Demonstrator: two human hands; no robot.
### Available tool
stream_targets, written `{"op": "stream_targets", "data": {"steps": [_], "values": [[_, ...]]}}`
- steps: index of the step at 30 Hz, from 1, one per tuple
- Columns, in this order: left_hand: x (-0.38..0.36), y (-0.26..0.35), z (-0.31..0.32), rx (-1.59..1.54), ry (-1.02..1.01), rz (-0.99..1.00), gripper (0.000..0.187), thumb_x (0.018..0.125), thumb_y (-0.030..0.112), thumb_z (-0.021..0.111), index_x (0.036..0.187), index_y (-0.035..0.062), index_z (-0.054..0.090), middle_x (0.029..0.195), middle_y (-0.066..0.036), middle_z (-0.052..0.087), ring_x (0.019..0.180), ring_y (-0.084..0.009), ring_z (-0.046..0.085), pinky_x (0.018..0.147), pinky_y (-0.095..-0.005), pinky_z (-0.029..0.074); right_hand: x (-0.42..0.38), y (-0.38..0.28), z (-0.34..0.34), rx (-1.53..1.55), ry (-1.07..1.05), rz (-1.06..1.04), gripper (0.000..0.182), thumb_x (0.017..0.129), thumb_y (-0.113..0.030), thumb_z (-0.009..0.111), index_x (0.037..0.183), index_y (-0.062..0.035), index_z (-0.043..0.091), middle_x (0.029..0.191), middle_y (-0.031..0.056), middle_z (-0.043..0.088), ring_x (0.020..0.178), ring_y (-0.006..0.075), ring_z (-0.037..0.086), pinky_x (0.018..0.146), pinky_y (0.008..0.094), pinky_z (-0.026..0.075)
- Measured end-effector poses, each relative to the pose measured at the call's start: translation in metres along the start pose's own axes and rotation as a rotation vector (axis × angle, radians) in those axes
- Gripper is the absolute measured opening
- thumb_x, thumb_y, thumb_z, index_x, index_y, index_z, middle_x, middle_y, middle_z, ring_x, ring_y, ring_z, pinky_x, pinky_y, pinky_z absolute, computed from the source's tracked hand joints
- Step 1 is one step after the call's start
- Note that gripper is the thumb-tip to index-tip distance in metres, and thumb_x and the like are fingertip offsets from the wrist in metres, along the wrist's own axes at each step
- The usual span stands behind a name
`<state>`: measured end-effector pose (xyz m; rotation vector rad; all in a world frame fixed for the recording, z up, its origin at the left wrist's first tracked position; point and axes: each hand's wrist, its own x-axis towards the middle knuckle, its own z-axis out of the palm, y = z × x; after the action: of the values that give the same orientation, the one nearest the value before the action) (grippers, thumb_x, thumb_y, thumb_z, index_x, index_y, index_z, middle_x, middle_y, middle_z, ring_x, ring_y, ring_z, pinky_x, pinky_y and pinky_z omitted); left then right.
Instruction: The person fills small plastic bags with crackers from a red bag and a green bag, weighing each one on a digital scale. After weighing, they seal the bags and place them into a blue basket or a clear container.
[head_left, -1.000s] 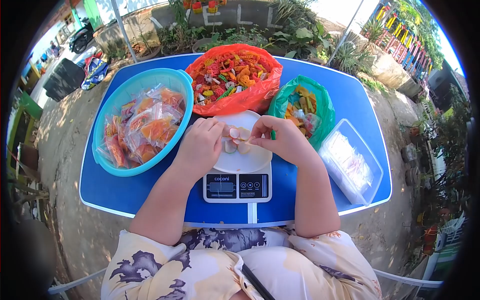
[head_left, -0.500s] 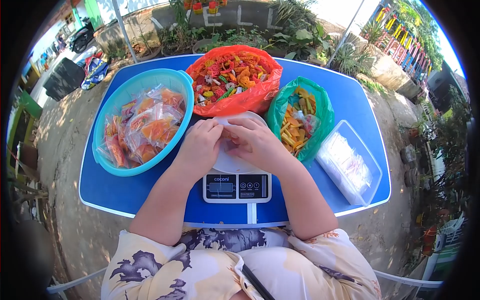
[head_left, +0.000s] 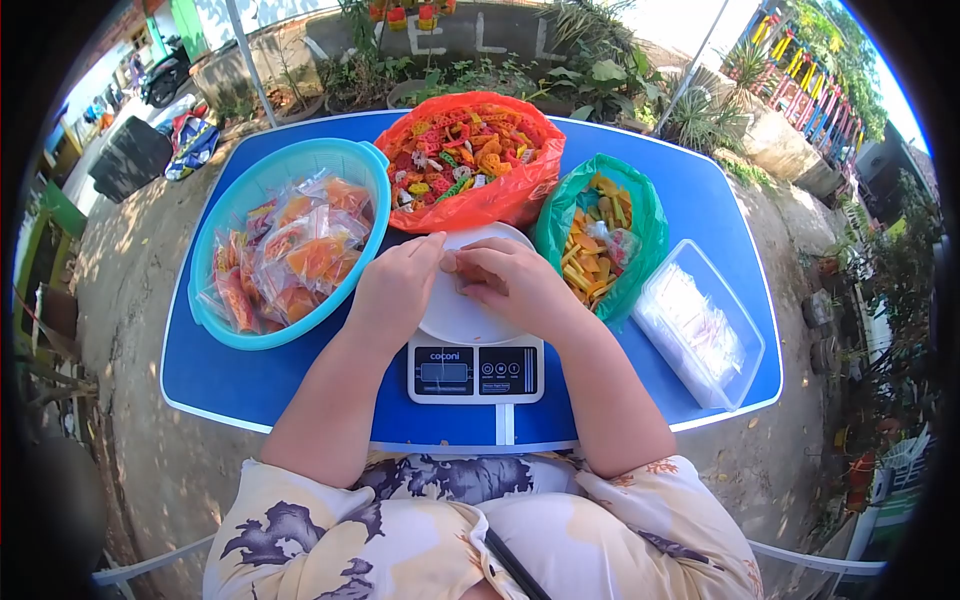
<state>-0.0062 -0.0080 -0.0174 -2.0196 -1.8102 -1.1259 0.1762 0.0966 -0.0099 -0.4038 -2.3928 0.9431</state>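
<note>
My left hand point(head_left: 397, 285) and my right hand point(head_left: 515, 283) meet over a white plate point(head_left: 468, 325), fingertips pinched close together. Whatever they pinch is mostly hidden by the fingers; a faint clear edge may show there, but I cannot make it out. The plate rests on a white kitchen scale point(head_left: 475, 372) with a dark display panel. Just beyond my hands stands a red plastic bag point(head_left: 500, 205) full of colourful crackers. To the right of my right hand, a green plastic bag point(head_left: 640, 265) holds yellow-orange chips.
At left, a light-blue basket point(head_left: 378, 190) contains several clear packets of orange snacks. A clear plastic box point(head_left: 745, 375) with thin plastic bags lies on the right. Everything stands on a blue table point(head_left: 300, 395) with a white rim. Plants and a low wall are behind it.
My hands have shifted slightly, with the right hand's fingers more curled inward and the left's straighter. More of the plate shows between them. The containers have stayed in place.
</note>
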Motion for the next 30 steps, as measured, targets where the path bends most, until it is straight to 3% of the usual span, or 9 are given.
{"op": "stream_targets", "data": {"steps": [3, 6, 11, 14, 18, 24, 27, 30], "values": [[0.002, 0.001, 0.002, -0.054, 0.066, 0.039, 0.035, 0.087, 0.0, 0.067, 0.122, -0.0011, 0.066, 0.107, -0.017, 0.073, 0.093, -0.0325, 0.071, 0.079, -0.0398, 0.059, 0.002, -0.003, -0.005, -0.14, 0.077, -0.116, 0.033, 0.084, -0.008, 0.076, 0.116, -0.0054, 0.07, 0.112, 0.0104, 0.068, 0.106, 0.0303, 0.066, 0.092, 0.0403, 0.054], [0.003, 0.008, 0.004, -0.041, 0.065, 0.103, 0.034, 0.087, 0.001, 0.068, 0.121, -0.0002, 0.067, 0.107, -0.016, 0.073, 0.093, -0.0309, 0.072, 0.078, -0.0385, 0.059, -0.001, -0.011, -0.015, -0.117, 0.115, -0.001, 0.038, 0.085, -0.009, 0.077, 0.122, -0.0036, 0.069, 0.124, 0.0112, 0.066, 0.118, 0.0293, 0.063, 0.099, 0.039, 0.052], [0.001, 0.011, 0.011, -0.124, -0.042, 0.141, 0.03, 0.089, 0.002, 0.068, 0.119, 0.0012, 0.069, 0.107, -0.015, 0.074, 0.091, -0.03, 0.073, 0.078, -0.0377, 0.059, -0.001, -0.01, -0.021, -0.138, 0.155, 0.017, 0.037, 0.086, -0.01, 0.077, 0.122, -0.0045, 0.07, 0.124, 0.0104, 0.067, 0.116, 0.0294, 0.064, 0.099, 0.0385, 0.052], [0.001, 0.009, 0.01, -0.315, 0.0, 0.015, 0.032, 0.094, 0.001, 0.064, 0.126, 0.0013, 0.066, 0.106, -0.017, 0.074, 0.092, -0.0316, 0.073, 0.078, -0.0369, 0.059, -0.002, -0.01, -0.025, -0.132, 0.158, 0.036, 0.035, 0.086, -0.011, 0.077, 0.12, -0.0047, 0.071, 0.123, 0.0106, 0.067, 0.116, 0.029, 0.065, 0.098, 0.038, 0.052], [0.009, 0.005, 0.003, -0.287, 0.215, 0.038, 0.043, 0.096, 0.002, 0.06, 0.139, 0.003, 0.057, 0.107, -0.018, 0.074, 0.093, -0.0352, 0.073, 0.078, -0.0386, 0.058, -0.005, -0.009, -0.031, -0.166, 0.107, -0.006, 0.036, 0.085, -0.012, 0.078, 0.119, -0.0051, 0.071, 0.12, 0.0108, 0.067, 0.113, 0.0293, 0.065, 0.096, 0.0382, 0.052], [0.002, 0.009, 0.003, -0.11, -0.052, -0.137, 0.048, 0.097, 0.006, 0.063, 0.144, 0.0069, 0.053, 0.108, -0.016, 0.076, 0.097, -0.0325, 0.074, 0.084, -0.039, 0.058, -0.013, -0.021, -0.044, -0.217, -0.084, 0.06, 0.04, 0.08, -0.012, 0.082, 0.118, -0.0072, 0.072, 0.11, 0.0106, 0.065, 0.105, 0.0308, 0.065, 0.092, 0.0399, 0.052], [0.002, 0.007, 0.007, -0.181, -0.051, -0.122, 0.048, 0.095, 0.008, 0.066, 0.142, 0.0039, 0.054, 0.101, -0.015, 0.075, 0.088, -0.0332, 0.073, 0.076, -0.0413, 0.058, -0.01, -0.017, -0.04, -0.182, -0.115, 0.09, 0.041, 0.079, -0.012, 0.082, 0.119, -0.0077, 0.072, 0.11, 0.0108, 0.065, 0.105, 0.031, 0.065, 0.092, 0.0398, 0.052], [0.0, 0.004, 0.009, -0.209, -0.054, -0.126, 0.05, 0.094, 0.008, 0.066, 0.142, 0.0037, 0.053, 0.1, -0.014, 0.076, 0.087, -0.0332, 0.073, 0.076, -0.0415, 0.058, -0.008, -0.013, -0.033, -0.112, -0.1, 0.103, 0.042, 0.079, -0.012, 0.082, 0.119, -0.0077, 0.072, 0.111, 0.0108, 0.065, 0.104, 0.0312, 0.065, 0.091, 0.0397, 0.052]]}}
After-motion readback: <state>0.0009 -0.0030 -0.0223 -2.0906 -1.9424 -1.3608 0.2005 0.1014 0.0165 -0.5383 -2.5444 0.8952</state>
